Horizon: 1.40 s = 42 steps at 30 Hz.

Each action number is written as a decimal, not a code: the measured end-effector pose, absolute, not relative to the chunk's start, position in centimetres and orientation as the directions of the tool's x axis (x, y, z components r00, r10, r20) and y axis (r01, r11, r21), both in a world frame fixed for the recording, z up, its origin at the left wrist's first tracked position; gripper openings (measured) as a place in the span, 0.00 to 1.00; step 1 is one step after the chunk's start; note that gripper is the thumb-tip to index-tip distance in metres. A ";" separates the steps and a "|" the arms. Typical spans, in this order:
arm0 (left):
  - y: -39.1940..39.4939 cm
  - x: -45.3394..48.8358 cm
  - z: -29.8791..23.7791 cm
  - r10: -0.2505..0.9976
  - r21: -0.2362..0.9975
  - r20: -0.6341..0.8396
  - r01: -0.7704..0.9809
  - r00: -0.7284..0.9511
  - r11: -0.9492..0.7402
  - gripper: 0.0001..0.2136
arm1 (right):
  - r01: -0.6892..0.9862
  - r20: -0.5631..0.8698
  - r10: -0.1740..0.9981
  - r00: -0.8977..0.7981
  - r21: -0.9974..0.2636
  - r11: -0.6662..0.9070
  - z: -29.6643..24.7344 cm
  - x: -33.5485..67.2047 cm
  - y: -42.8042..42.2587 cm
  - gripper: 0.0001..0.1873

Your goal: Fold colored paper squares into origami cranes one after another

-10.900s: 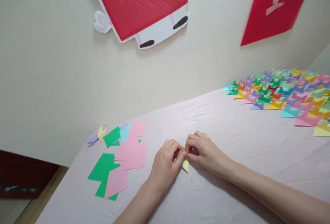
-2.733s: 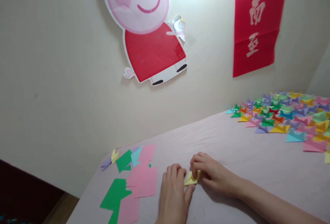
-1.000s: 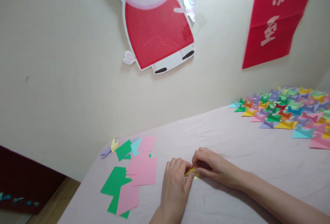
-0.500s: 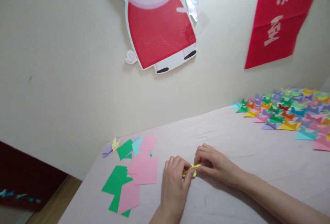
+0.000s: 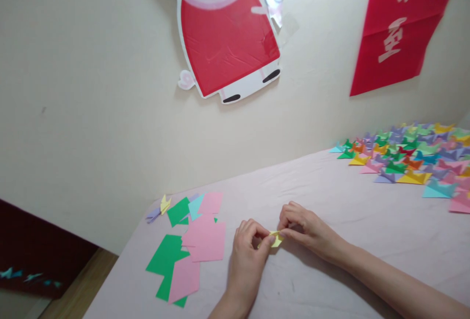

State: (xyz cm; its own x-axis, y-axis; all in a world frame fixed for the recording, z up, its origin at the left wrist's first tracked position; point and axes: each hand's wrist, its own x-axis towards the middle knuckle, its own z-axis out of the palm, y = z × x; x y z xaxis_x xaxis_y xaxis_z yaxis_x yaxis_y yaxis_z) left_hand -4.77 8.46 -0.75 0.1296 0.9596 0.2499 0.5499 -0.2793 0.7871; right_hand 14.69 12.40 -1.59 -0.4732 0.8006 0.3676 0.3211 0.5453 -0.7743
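Observation:
A small folded piece of yellow paper is pinched between my two hands, just above the cloth-covered table. My left hand grips its left side with thumb and fingertips. From the right, my right hand holds the upper right edge between thumb and curled fingers. Part of the paper is hidden by the left thumb and fingers. Left of my hands lie flat paper sheets: a pink sheet, a green sheet and a light blue sheet, overlapping one another.
Many folded paper figures in mixed colours stand in rows at the back right. Purple folded paper and a pale yellow folded piece lie at the table's far left corner. Behind the table rises a wall with a red cartoon cutout and red banner.
The yellow paper has turned in my fingers and now shows a flatter, wider face. My left fingers have shifted slightly. The view has moved a little.

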 end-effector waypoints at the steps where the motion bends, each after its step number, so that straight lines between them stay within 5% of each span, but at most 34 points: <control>1: 8.5 -4.7 -0.7 0.959 0.792 0.254 0.543 0.123 -0.279 0.08 | 0.317 0.368 0.806 -0.463 -0.781 0.538 -1.6 14.6 12.4 0.15; 12: 8.5 -4.7 -0.5 0.928 0.722 0.332 0.588 0.166 -0.364 0.08 | 0.275 0.333 0.839 -0.429 -0.837 0.473 -1.2 14.5 12.2 0.16; 25: 8.6 -4.5 -0.6 0.961 0.834 0.261 0.481 0.092 -0.272 0.09 | 0.203 0.280 0.858 -0.430 -0.896 0.394 -0.7 14.4 12.3 0.17; 37: 8.4 -4.4 -0.6 0.920 0.700 0.358 0.607 0.156 -0.376 0.08 | 0.240 0.350 0.846 -0.401 -0.852 0.466 -0.7 14.0 11.8 0.18; 42: 8.5 -4.1 -0.6 0.949 0.796 0.314 0.534 0.038 -0.285 0.07 | 0.284 0.316 0.912 -0.261 -0.878 0.385 -1.3 13.7 12.0 0.19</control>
